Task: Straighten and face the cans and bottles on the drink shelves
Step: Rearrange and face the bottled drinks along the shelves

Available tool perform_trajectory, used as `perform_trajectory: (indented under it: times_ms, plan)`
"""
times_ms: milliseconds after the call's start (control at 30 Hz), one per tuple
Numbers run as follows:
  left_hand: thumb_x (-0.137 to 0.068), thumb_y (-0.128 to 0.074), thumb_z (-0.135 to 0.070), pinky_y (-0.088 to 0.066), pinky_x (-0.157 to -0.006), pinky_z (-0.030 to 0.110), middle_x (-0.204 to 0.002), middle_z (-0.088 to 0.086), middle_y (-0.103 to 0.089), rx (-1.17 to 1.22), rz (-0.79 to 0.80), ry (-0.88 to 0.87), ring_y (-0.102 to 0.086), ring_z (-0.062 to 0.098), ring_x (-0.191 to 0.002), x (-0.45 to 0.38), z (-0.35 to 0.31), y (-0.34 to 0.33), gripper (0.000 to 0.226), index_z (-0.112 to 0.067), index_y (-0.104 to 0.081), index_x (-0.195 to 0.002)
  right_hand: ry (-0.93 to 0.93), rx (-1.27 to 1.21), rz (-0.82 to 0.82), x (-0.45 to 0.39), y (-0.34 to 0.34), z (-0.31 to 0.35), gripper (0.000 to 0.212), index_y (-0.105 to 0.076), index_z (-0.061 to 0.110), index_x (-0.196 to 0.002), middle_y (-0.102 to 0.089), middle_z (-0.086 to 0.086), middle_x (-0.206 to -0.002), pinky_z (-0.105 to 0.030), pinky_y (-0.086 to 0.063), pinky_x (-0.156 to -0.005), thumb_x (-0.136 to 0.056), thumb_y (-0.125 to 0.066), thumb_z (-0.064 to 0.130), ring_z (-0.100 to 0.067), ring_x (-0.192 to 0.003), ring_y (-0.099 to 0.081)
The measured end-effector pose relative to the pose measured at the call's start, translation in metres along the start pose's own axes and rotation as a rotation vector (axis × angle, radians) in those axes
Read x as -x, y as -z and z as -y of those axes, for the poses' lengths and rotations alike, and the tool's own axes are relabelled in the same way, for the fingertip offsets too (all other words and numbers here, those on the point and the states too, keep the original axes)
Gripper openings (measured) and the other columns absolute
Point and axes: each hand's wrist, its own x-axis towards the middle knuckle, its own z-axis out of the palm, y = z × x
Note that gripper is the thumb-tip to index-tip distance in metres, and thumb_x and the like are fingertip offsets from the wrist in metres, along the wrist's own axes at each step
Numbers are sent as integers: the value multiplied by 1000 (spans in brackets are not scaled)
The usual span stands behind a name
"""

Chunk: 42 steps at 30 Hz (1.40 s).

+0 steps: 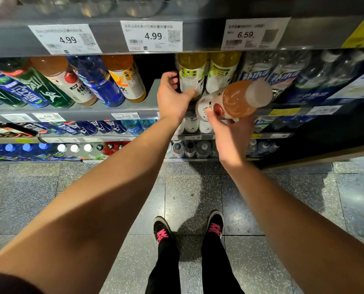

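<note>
- The left hand (pixel 172 96) curls round a yellow-green bottle (pixel 191 75) standing upright on the shelf (pixel 121 112), thumb across its label.
- The right hand (pixel 229 132) grips an orange bottle (pixel 236 100) by its lower end, tilted, white cap towards the camera, in front of the shelf edge.
- More bottles stand on both sides of the gap (pixel 153 68).

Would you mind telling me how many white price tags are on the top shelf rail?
3: a left tag reading 4.99, a middle tag also 4.99, and a right tag reading 6.59. A yellow label sits further right; more may lie out of frame.
</note>
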Motion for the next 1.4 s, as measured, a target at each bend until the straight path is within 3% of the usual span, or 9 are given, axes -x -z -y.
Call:
perform_trajectory:
  times_ms: [300, 400, 500, 667, 867, 1000, 1200, 1300, 1400]
  plan:
    - [-78, -76, -3, -51, -90, 28, -106, 14, -67, 64, -312, -24, -63, 21, -93, -2, 18, 70, 33, -5, -61, -107, 29, -34, 141, 20, -51, 18, 89, -55, 10, -129, -71, 2, -114, -30, -53, -99, -59, -87, 54, -8, -107, -67]
    - [-77, -78, -8, -52, -86, 26, -105, 14, -66, 23, -328, -44, -64, 24, -92, -6, 21, 83, 32, -8, -60, -103, 35, -25, 196, 23, -76, 28, 93, -48, 9, -135, -65, -6, -126, -37, -48, -106, -60, -87, 49, -16, -117, -63]
    - [-75, -79, -10, -49, -79, 18, -103, 11, -65, -1, -353, -55, -61, 18, -85, -11, 24, 95, 33, -9, -59, -102, 94, 56, 203, 23, -97, 33, 85, -49, 7, -135, -65, -8, -127, -19, -45, -101, -66, -89, 37, -14, -114, -63]
    - [-76, -79, -11, -54, -82, 34, -87, 1, -63, 15, -338, -23, -57, 12, -73, -19, 34, 109, 36, -16, -56, -103, 143, 134, 218, 17, -124, 43, 80, -48, 14, -137, -65, -5, -127, -25, -50, -95, -70, -86, 32, -18, -111, -63]
    - [-82, -78, -9, -55, -96, 32, -105, 0, -68, 72, -272, 7, -66, 16, -98, -24, 39, 119, 42, -12, -62, -120, 165, 222, 266, 8, -146, 45, 82, -46, 10, -138, -65, -7, -126, -28, -51, -93, -69, -86, 30, -21, -108, -64]
    - [-84, -77, -11, -53, -95, 26, -107, 1, -66, 83, -223, -13, -64, 15, -99, -23, 43, 127, 43, -9, -63, -124, 203, 273, 249, 9, -158, 45, 72, -52, 6, -130, -66, -9, -121, -16, -42, -82, -69, -85, 26, -11, -95, -56]
    - [-81, -77, -12, -50, -88, 24, -103, 10, -69, 39, -288, -64, -63, 16, -91, -20, 47, 154, 31, -6, -65, -109, 179, 323, 259, 11, -159, 47, 82, -36, 4, -147, -56, -12, -137, -32, -46, -104, -80, -76, 27, -23, -123, -56]
    - [-81, -76, -11, -48, -86, 28, -101, 13, -66, 15, -352, -88, -61, 25, -91, -24, 48, 169, 29, -2, -61, -104, 206, 287, 165, 26, -156, 45, 71, -42, 3, -141, -56, -12, -136, -37, -45, -105, -83, -76, 24, -24, -123, -55]
    - [-80, -78, -10, -39, -77, 7, -98, 5, -59, 5, -390, -101, -55, 12, -82, -28, 47, 184, 31, -1, -60, -104, 278, 223, 19, 54, -153, 40, 48, -55, 3, -122, -61, -12, -120, -41, -49, -96, -82, -75, 21, -26, -111, -58]
